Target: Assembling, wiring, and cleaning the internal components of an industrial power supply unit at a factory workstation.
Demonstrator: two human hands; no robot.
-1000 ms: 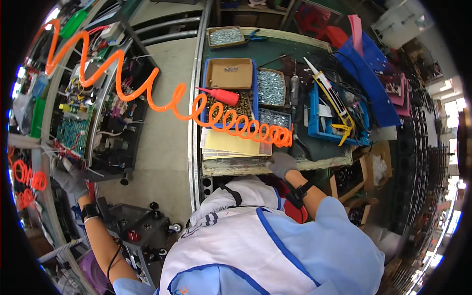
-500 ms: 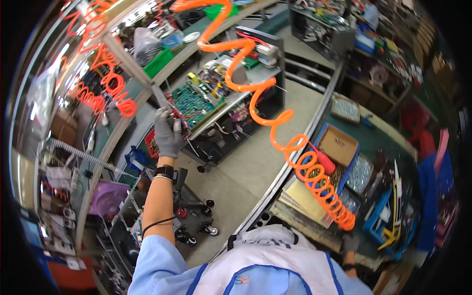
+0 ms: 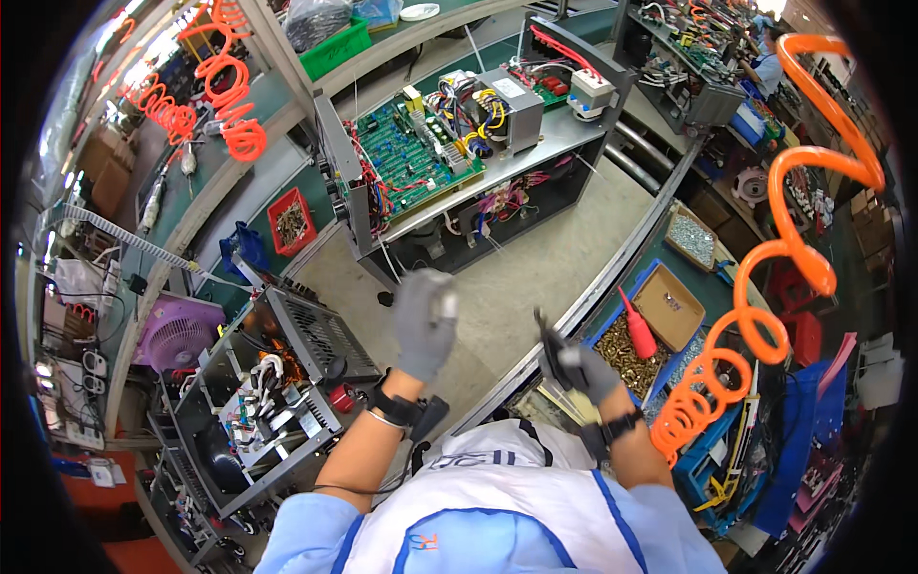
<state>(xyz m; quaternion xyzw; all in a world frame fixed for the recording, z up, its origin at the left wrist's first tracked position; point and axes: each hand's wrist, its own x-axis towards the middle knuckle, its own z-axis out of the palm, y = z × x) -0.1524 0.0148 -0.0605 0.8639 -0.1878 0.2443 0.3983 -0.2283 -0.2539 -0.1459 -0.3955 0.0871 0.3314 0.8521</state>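
Basically, blk slim tool (image 3: 548,346), narrow dark tip pointing far, exact type unclear; it's in the R hand (image 3: 586,371), over left edge of R surface (image 3: 685,268). R hand grey-gloved, fingers wrapped round tool, forearm in from near right. L hand (image 3: 424,325), also gloved, raised just near of open chassis (image 3: 459,196), fingers curled; can't tell if it grips anything. Vs 0.5 s ago, L hand's away from chassis's near-left corner, R hand's shifted left & tool now shows

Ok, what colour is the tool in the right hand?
The tool looks black; it shows best in the head view.
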